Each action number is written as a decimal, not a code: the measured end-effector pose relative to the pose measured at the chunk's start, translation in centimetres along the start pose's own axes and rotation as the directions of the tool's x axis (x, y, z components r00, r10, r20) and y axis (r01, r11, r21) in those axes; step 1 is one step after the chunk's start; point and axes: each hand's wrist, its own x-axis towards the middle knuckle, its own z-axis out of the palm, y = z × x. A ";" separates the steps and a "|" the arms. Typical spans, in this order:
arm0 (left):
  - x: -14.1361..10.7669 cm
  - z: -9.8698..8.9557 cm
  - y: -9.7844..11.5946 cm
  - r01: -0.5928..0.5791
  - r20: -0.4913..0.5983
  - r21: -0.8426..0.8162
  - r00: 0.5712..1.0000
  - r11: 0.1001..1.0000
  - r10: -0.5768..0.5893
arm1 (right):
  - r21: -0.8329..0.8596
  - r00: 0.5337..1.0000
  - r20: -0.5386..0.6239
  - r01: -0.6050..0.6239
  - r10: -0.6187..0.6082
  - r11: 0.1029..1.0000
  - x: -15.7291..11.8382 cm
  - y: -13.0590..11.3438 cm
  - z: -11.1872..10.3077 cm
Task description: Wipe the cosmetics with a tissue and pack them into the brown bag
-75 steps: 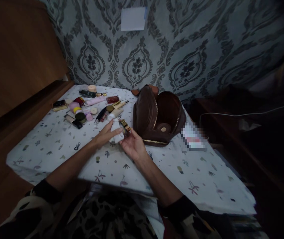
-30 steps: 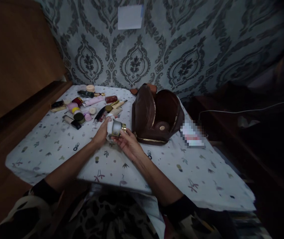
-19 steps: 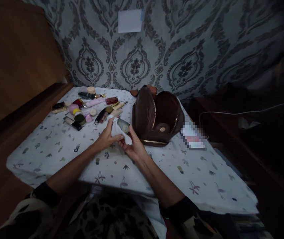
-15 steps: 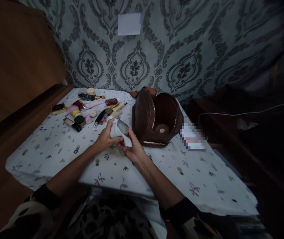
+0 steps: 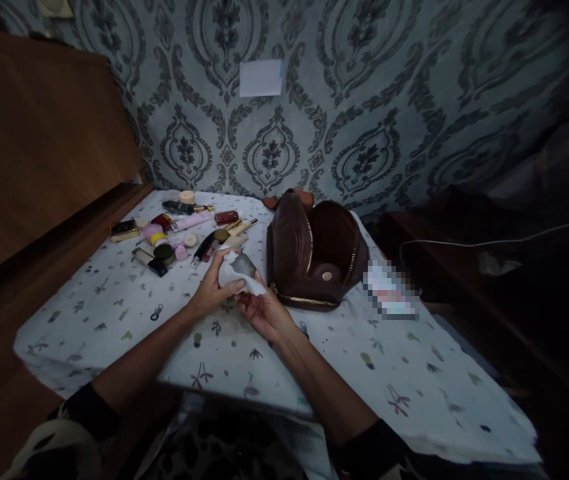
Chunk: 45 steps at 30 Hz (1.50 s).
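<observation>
Above the table, in front of the bag, my left hand [image 5: 208, 288] is closed around a small grey rounded item [image 5: 243, 265] with a white wipe [image 5: 234, 279] wrapped partly about it. My right hand [image 5: 266, 316] meets it from the right, its fingers closed at the lower edge of the wipe and against the item. The kind of grey item cannot be made out. Just right of my hands stands a brown handbag [image 5: 287, 250], unzipped, its dark inside showing.
Several cosmetics lie at the table's back left, among them a pink tube [image 5: 193, 221], a dark round jar [image 5: 164, 254] and a red case [image 5: 226, 217]. A blurred-out flat item [image 5: 389, 293] lies right of the bag on the patterned tablecloth [image 5: 129, 353]. A wooden panel [image 5: 49, 127] borders the left.
The view has tilted up slightly, so everything sits lower. Both hands still hold the grey item; the wipe has shifted around it and my right fingers have moved down along its edge.
</observation>
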 end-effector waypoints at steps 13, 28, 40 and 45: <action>0.0 0.0 -0.4 0.143 -0.096 -0.166 0.982 0.976 -0.161 | -0.419 0.918 0.003 0.361 -0.396 0.833 0.1 0.6 -0.5; 1.3 0.7 -0.8 0.271 -0.171 -0.601 0.876 0.752 -0.452 | -0.509 0.861 -0.022 0.427 -0.508 0.747 1.0 1.3 -1.2; 0.2 0.6 0.0 0.278 -0.013 -0.476 0.946 0.835 -0.323 | -0.394 0.917 -0.052 0.344 -0.394 0.852 -0.2 1.0 -0.4; 0.3 0.3 0.4 0.241 -0.001 -0.281 0.968 0.929 -0.251 | -0.297 0.952 -0.019 0.286 -0.305 0.911 0.0 1.6 -0.4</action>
